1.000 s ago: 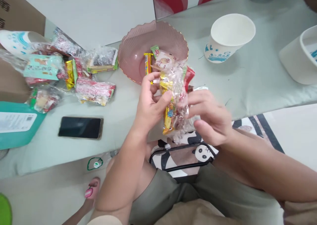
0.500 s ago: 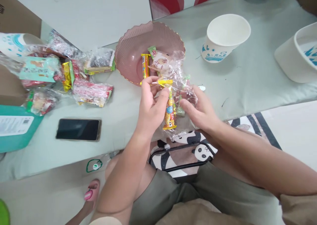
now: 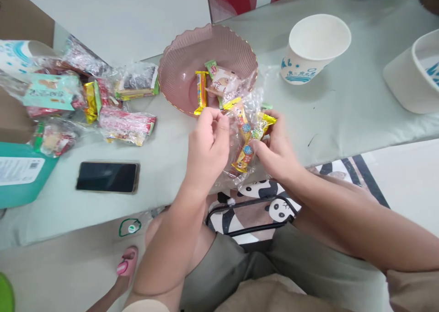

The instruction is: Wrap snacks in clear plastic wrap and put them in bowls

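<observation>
My right hand [image 3: 281, 149] is closed around a clear plastic bag [image 3: 256, 96] near the table's front edge. Yellow-and-orange snack packets [image 3: 244, 158] show inside the bag, one yellow end poking up by my right fingers. At the bag's left side, my left hand [image 3: 208, 142] is closed in a pinch on what looks like the bag's film; its fingertips are partly hidden. Just beyond is a pink ribbed glass bowl [image 3: 178, 65] with a wavy gold rim. In it lie a yellow-orange snack stick [image 3: 201, 92] and a beige snack packet [image 3: 223, 82].
Left of the bowl lie several bagged snacks [image 3: 126, 126] and a tipped paper cup [image 3: 13, 58]. A phone [image 3: 107, 177] lies near the front edge beside a teal container [image 3: 24, 174]. Rightward stand a white paper cup [image 3: 305, 65] and a white tub [image 3: 404, 78]. A panda-print bag [image 3: 254, 211] is below.
The yellow snack packet at my left fingers now sits among the others in the bag, nearer my right hand. My left hand has shifted slightly left and its fingers have drawn together.
</observation>
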`<action>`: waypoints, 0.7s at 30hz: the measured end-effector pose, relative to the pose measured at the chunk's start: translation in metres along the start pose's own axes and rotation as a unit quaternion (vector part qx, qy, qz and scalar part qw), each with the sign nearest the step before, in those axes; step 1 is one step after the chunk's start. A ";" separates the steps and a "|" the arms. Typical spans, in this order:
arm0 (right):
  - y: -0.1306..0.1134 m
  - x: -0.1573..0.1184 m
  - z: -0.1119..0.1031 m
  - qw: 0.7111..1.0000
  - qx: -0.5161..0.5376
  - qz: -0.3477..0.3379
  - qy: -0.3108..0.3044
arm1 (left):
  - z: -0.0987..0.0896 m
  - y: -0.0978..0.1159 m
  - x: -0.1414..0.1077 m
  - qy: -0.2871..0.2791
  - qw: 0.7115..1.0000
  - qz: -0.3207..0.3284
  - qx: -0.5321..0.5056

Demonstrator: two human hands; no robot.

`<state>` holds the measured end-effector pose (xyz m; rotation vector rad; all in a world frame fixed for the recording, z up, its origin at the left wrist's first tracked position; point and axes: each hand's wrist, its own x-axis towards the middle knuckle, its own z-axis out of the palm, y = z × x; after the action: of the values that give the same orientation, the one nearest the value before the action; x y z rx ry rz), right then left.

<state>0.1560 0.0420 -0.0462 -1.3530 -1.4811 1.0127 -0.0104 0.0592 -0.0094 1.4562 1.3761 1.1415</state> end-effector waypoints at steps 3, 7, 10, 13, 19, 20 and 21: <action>0.003 0.000 -0.001 0.999 -0.020 -0.007 0.027 | -0.004 -0.003 0.002 0.020 0.999 -0.022 -0.017; 0.005 0.002 -0.004 0.996 -0.078 -0.028 0.034 | -0.011 -0.002 0.004 0.018 0.998 -0.039 -0.043; 0.004 0.004 -0.004 0.989 -0.142 -0.043 0.017 | -0.014 0.005 0.004 -0.040 0.996 -0.054 -0.061; 0.005 0.006 -0.003 0.982 -0.178 -0.054 0.021 | -0.014 0.010 0.005 -0.109 0.990 -0.059 -0.069; 0.010 0.013 -0.004 0.982 -0.176 -0.044 0.046 | -0.020 0.002 0.011 -0.008 0.994 -0.065 -0.089; 0.011 0.014 -0.005 0.982 -0.177 -0.038 0.049 | -0.023 0.001 0.012 0.021 0.993 -0.064 -0.098; 0.010 0.015 -0.006 0.982 -0.178 -0.031 0.051 | -0.026 0.000 0.014 0.049 0.991 -0.059 -0.109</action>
<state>0.1642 0.0579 -0.0533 -1.5698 -1.6687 0.6478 -0.0355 0.0724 -0.0016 1.1622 1.3389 1.2584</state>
